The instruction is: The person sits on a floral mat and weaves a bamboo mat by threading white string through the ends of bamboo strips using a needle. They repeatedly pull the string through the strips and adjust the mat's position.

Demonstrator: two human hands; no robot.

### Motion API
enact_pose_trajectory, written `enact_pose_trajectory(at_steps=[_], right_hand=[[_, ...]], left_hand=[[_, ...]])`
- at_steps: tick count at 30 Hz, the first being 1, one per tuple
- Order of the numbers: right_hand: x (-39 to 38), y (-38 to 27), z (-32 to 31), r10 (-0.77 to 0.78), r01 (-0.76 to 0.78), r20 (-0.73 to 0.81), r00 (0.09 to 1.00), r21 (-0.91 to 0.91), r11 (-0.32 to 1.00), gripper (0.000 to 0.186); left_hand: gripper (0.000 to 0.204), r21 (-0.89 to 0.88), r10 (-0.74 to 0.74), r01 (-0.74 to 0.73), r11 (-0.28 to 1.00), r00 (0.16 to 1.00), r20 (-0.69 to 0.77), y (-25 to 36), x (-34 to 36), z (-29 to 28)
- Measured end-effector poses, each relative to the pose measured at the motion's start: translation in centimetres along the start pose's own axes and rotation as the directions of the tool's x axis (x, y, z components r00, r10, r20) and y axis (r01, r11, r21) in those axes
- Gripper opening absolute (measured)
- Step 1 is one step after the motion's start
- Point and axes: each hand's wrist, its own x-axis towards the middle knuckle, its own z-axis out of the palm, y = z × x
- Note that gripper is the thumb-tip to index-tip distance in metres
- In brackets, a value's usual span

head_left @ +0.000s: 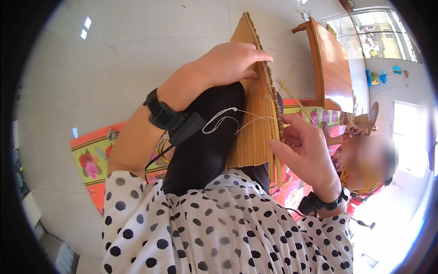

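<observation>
A tan woven panel of thin straw slats [255,105] stands on edge across my raised knee in black trousers [205,141]. My left hand [230,61] lies over its upper part, fingers curled on the rim and pressing it down. At the panel's lower right edge my right hand [303,148] pinches a thin straw strip [288,93] with thumb and fingers. A loose white thread [223,119] runs from the panel across my knee.
A wooden stool [331,68] stands tipped on the pale tiled floor [114,68] behind the panel. A bright flowered mat [93,160] lies under me. Another person sits at the right, close to my right hand. Black wristbands sit on both my wrists.
</observation>
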Motion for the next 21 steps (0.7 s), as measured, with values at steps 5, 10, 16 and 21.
enact_pose_trajectory(at_steps=[5, 10, 16, 21], right_hand=[[1.3, 0.0, 0.2, -0.020, 0.014, -0.080, 0.997, -0.078, 0.997, 0.051], [0.0, -1.3, 0.1, -0.024, 0.018, -0.079, 0.997, -0.071, 0.997, 0.040], [0.2, -1.2, 0.6, -0.088, 0.072, -0.092, 0.992, -0.163, 0.984, 0.038], [0.4, -2.1, 0.9, -0.050, 0.042, -0.077, 0.996, -0.098, 0.994, 0.041]], left_hand=[[0.043, 0.001, -0.010, 0.010, 1.000, 0.989, -0.147, -0.2, -0.9, 0.7], [0.027, -0.156, -0.010, -0.008, 0.988, 0.994, -0.112, 4.0, -4.7, -4.1], [0.024, -0.239, -0.027, 0.042, 0.970, 0.998, 0.064, 7.4, -8.5, -4.6], [0.025, -0.243, -0.005, -0.016, 0.970, 0.996, -0.087, 7.9, -8.1, -2.0]])
